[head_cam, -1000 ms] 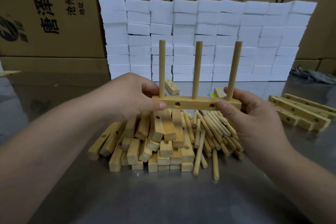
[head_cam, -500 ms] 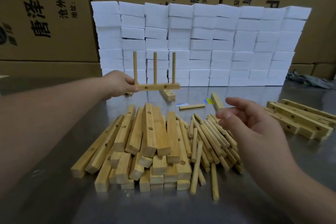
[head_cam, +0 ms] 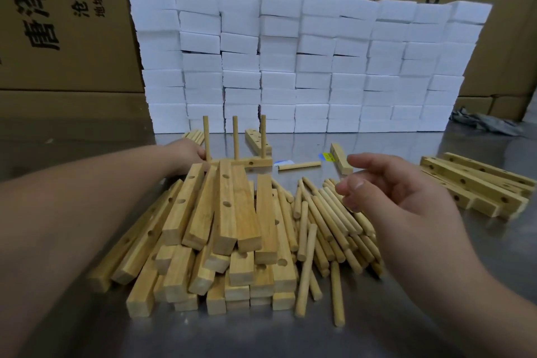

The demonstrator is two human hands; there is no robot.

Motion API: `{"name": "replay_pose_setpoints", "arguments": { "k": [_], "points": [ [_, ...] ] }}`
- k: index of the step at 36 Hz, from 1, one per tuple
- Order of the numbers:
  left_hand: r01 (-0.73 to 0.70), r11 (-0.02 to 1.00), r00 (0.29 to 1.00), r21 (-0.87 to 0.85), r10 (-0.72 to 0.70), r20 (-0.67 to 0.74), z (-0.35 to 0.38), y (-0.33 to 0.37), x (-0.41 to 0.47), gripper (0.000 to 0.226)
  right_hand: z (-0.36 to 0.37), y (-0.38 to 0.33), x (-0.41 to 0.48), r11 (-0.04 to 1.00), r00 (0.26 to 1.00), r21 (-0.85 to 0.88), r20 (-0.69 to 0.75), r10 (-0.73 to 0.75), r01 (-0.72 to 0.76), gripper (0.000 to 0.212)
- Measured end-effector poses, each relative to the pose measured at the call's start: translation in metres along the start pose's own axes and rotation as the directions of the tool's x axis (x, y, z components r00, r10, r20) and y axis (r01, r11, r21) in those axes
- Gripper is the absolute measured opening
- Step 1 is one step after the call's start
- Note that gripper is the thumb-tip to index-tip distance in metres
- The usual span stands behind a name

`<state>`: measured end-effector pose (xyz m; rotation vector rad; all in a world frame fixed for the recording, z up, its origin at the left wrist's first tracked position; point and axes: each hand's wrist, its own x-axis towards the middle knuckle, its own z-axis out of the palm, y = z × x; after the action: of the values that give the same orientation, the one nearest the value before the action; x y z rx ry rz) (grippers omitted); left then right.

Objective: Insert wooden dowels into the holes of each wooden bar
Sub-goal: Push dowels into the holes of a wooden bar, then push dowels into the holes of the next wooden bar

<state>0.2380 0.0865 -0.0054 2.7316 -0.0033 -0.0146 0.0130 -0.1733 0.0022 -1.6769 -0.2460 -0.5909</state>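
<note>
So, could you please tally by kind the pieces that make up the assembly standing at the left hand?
Wooden bar: 1
Upright dowels: 3
Total: 4

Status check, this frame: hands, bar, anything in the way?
Left hand holds bar at its end, three dowels upright in it. Right hand open, empty, over loose dowels. Pile hides bar's left part.
</note>
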Motion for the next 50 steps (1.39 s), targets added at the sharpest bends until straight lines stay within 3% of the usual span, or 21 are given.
{"name": "replay_pose_setpoints", "arguments": {
  "k": [5, 8, 9, 11, 14, 19, 23, 33, 38, 42, 50],
  "points": [
    [0.036, 0.999, 0.999, 0.037, -0.035, -0.025, 0.001, 0.01, 0.001, 0.04, -0.001, 0.002, 0.001, 0.998, 0.999, -0.046, -0.003, 0.034, -0.034, 0.017],
    [0.065, 0.998, 0.997, 0.02, -0.065, -0.037, 0.0, 0.012, -0.001, 0.062, -0.003, 0.008, 0.004, 0.96, 0.997, -0.279, 0.075, 0.027, -0.005, 0.013],
    [0.074, 0.997, 0.997, 0.005, -0.073, -0.039, -0.001, 0.013, -0.004, 0.061, -0.004, 0.01, 0.006, 0.917, 0.993, -0.398, 0.116, 0.028, 0.021, 0.012],
    [0.077, 0.997, 0.995, 0.015, -0.076, -0.069, -0.004, 0.012, -0.009, 0.035, -0.005, 0.015, 0.008, 0.804, 0.981, -0.592, 0.183, 0.055, 0.066, 0.019],
    [0.063, 0.997, 0.976, -0.043, -0.071, -0.207, -0.014, 0.012, -0.016, 0.006, -0.005, 0.022, 0.01, 0.649, 0.965, -0.744, 0.257, 0.056, 0.16, 0.028],
    [-0.093, 0.922, 0.873, -0.377, -0.106, -0.475, -0.037, 0.029, -0.059, 0.018, -0.006, 0.025, 0.014, 0.538, 0.936, -0.809, 0.337, 0.099, 0.234, 0.034],
    [-0.239, 0.85, 0.845, -0.47, -0.056, -0.532, -0.045, 0.05, -0.115, 0.02, -0.004, 0.024, 0.013, 0.501, 0.931, -0.83, 0.346, 0.117, 0.245, 0.037],
    [-0.206, 0.966, 0.964, -0.155, 0.174, -0.2, -0.009, 0.069, -0.207, 0.022, -0.004, 0.025, 0.014, 0.468, 0.93, -0.856, 0.329, 0.165, 0.22, 0.039],
    [-0.191, 0.981, 0.977, 0.041, 0.194, -0.084, -0.007, 0.07, -0.228, 0.074, -0.005, 0.025, 0.015, 0.453, 0.921, -0.854, 0.357, 0.153, 0.256, 0.032],
    [-0.18, 0.947, 0.974, 0.266, 0.209, -0.085, 0.004, 0.071, -0.227, 0.086, -0.004, 0.027, 0.016, 0.445, 0.922, -0.854, 0.363, 0.137, 0.271, 0.029],
    [-0.202, 0.892, 0.941, 0.404, 0.291, -0.173, 0.016, 0.064, -0.22, 0.075, -0.003, 0.03, 0.017, 0.474, 0.928, -0.84, 0.356, 0.114, 0.264, 0.012]
  ]
}}
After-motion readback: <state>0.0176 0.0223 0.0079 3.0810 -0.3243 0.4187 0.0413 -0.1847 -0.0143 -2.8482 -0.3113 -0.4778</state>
